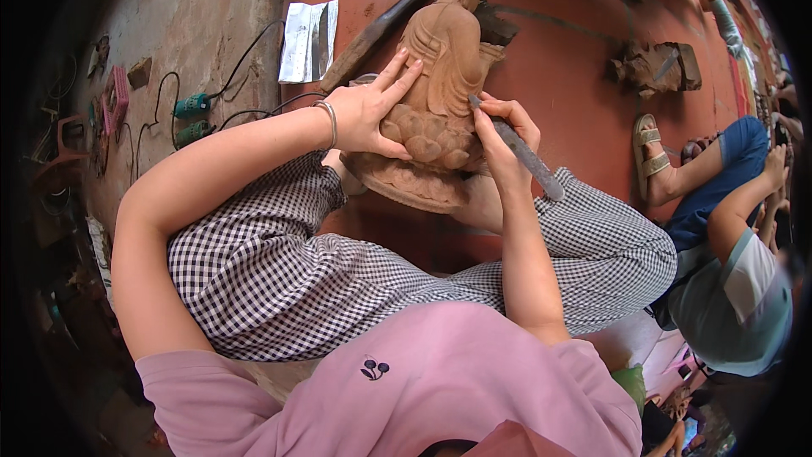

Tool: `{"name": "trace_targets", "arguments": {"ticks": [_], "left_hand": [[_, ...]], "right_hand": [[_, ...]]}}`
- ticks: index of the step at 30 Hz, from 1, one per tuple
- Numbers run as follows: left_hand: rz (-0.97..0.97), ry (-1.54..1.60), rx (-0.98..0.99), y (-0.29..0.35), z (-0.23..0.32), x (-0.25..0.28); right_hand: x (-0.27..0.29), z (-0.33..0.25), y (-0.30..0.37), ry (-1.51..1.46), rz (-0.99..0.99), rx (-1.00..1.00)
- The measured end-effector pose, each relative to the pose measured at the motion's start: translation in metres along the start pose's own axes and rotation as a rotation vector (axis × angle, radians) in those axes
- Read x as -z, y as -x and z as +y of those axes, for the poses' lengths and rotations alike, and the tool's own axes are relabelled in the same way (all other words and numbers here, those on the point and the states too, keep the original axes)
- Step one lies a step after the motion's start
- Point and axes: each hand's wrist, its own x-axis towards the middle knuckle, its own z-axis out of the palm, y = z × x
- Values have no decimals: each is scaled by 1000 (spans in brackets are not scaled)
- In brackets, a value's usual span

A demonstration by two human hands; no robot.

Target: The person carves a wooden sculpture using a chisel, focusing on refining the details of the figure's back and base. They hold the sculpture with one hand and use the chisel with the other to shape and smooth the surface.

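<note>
A carved brown wooden statue of a seated robed figure on a lotus base stands tilted between my legs. Across the statue's back and the petals of its base, my left hand lies with fingers spread, a bracelet at the wrist. My right hand is closed round a slim grey carving tool. The tool's tip meets the robe just above the lotus petals, on the right side. Its exact kind of blade is hidden by my fingers.
A wooden bar leans behind the statue, beside a white paper packet. Green power tools with black cords lie at the left. Another carved wood piece rests on the red tiled floor. A co-worker sits at the right.
</note>
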Motion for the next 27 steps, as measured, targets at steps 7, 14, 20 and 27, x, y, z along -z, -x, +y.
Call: {"name": "trace_targets", "arguments": {"ticks": [7, 14, 20, 27], "left_hand": [[52, -11, -59, -1, -4, -4], [56, 7, -75, 1, -6, -5], [3, 5, -39, 0, 0, 0], [-1, -4, -44, 0, -3, 1]], "right_hand": [[-5, -12, -8, 75, -46, 3], [-2, -17, -10, 48, -68, -104], [9, -6, -9, -44, -54, -121], [15, -1, -9, -75, -20, -196]]}}
